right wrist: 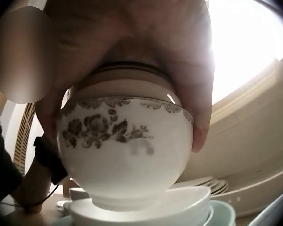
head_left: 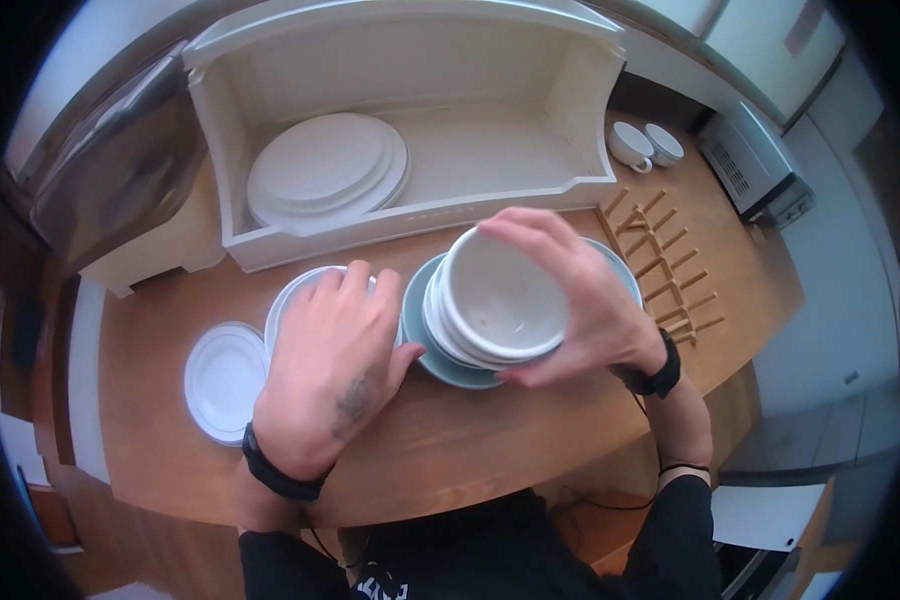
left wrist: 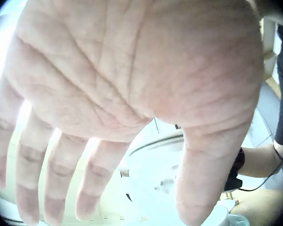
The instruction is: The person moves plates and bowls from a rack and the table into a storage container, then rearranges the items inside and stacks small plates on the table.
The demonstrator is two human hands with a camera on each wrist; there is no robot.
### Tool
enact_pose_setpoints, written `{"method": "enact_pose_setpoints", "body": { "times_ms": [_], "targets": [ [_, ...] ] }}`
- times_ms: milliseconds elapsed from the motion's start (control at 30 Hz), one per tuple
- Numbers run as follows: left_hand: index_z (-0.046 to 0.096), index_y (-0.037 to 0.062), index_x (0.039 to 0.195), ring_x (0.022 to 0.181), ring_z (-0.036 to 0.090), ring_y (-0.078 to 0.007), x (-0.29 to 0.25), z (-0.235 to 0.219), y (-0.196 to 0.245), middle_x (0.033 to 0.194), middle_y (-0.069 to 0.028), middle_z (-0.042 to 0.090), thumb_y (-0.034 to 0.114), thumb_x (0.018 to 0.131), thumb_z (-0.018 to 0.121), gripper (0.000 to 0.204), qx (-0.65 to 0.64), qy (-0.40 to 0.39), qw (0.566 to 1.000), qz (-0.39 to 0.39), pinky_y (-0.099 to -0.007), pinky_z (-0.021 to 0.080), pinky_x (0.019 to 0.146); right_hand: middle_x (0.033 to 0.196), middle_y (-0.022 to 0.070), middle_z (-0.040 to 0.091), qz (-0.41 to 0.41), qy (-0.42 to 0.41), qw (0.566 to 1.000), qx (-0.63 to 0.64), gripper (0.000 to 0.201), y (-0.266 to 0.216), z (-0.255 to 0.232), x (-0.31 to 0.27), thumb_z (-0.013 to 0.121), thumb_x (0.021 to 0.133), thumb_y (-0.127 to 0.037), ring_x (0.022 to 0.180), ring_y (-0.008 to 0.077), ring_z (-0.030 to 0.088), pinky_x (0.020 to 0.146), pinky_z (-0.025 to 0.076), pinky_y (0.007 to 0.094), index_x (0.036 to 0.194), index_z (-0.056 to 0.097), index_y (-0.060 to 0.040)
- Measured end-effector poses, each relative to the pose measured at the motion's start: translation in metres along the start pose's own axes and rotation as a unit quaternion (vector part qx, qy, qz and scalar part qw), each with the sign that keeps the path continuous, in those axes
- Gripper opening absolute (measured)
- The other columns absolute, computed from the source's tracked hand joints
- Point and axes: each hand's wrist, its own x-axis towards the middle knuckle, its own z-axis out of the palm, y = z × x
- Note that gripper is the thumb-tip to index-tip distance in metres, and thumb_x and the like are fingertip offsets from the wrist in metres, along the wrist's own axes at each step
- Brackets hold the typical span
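My right hand (head_left: 600, 305) grips a small stack of white bowls (head_left: 500, 285) from above, thumb and fingers spread over opposite sides. In the right wrist view the outer bowl (right wrist: 122, 165) has a dark floral band, with other bowls nested in it. Its foot overlaps a wider white bowl (right wrist: 179, 207) below. Light green dishes (head_left: 448, 372) lie under the stack in the head view. Over a white dish (head_left: 282, 300) on the left hovers my left hand (head_left: 335, 365), palm down, its fingers extended and holding nothing. Most of that dish is hidden beneath the hand.
A white plate stack (head_left: 225, 385) sits at the left of the wooden table (head_left: 420, 460). Behind, an open cream cabinet (head_left: 490, 150) holds large plates (head_left: 320, 165). At right are a wooden peg rack (head_left: 670, 265), two cups (head_left: 630, 145) and a silver appliance (head_left: 760, 165).
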Motion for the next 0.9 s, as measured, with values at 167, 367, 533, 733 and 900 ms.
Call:
{"method": "enact_pose_setpoints", "body": {
  "times_ms": [167, 367, 533, 733, 900],
  "targets": [
    [0.061, 0.0012, 0.105, 0.102, 0.062, -0.0340, -0.001, 0.002, -0.002, 0.103, -0.0157, 0.063, 0.027, 0.078, 0.080, 0.042, -0.027, 0.012, 1.000, 0.006, -0.0419, 0.050, 0.088, 0.136, 0.0201, 0.049, 0.019, -0.034, 0.999, -0.003, 0.101, 0.006, 0.022, 0.005, 0.091, 0.055, -0.028, 0.118, 0.0396, 0.058, 0.095, 0.053, 0.0431, 0.143, 0.046, -0.0074],
    [0.061, 0.0009, 0.100, 0.100, 0.062, -0.0331, -0.003, 0.003, -0.006, 0.101, -0.0150, 0.063, 0.025, 0.079, 0.080, 0.037, -0.031, 0.020, 0.999, 0.008, -0.0412, 0.050, 0.087, 0.137, 0.0195, 0.049, 0.037, -0.033, 0.999, -0.009, 0.101, 0.009, 0.025, 0.002, 0.091, 0.055, -0.027, 0.120, 0.0391, 0.057, 0.097, 0.052, 0.0430, 0.143, 0.046, -0.0072],
    [0.061, 0.0006, 0.103, 0.099, 0.063, -0.0336, -0.004, 0.001, -0.011, 0.100, -0.0148, 0.064, 0.026, 0.081, 0.079, 0.039, -0.026, 0.019, 0.999, 0.004, -0.0411, 0.051, 0.086, 0.141, 0.0191, 0.046, 0.041, -0.032, 0.999, -0.010, 0.107, 0.012, 0.027, -0.002, 0.094, 0.055, -0.028, 0.126, 0.0384, 0.053, 0.102, 0.048, 0.0434, 0.146, 0.042, -0.0058],
    [0.061, 0.0024, 0.112, 0.096, 0.064, -0.0339, -0.005, -0.007, -0.021, 0.102, -0.0146, 0.064, 0.028, 0.082, 0.078, 0.042, -0.028, 0.025, 0.999, -0.008, -0.0420, 0.052, 0.083, 0.146, 0.0200, 0.039, 0.054, -0.016, 0.998, -0.030, 0.126, 0.012, 0.028, -0.011, 0.099, 0.051, -0.033, 0.135, 0.0400, 0.044, 0.111, 0.043, 0.0446, 0.153, 0.030, -0.0059],
    [0.063, 0.0045, 0.113, 0.099, 0.064, -0.0341, -0.010, -0.021, -0.032, 0.105, -0.0131, 0.066, 0.030, 0.085, 0.076, 0.040, -0.045, 0.037, 0.996, -0.063, -0.0430, 0.052, 0.084, 0.147, 0.0203, 0.039, 0.091, -0.036, 0.995, -0.004, 0.131, 0.016, 0.028, -0.020, 0.100, 0.050, -0.030, 0.135, 0.0399, 0.044, 0.112, 0.041, 0.0453, 0.155, 0.026, -0.0073]
  ]
}}
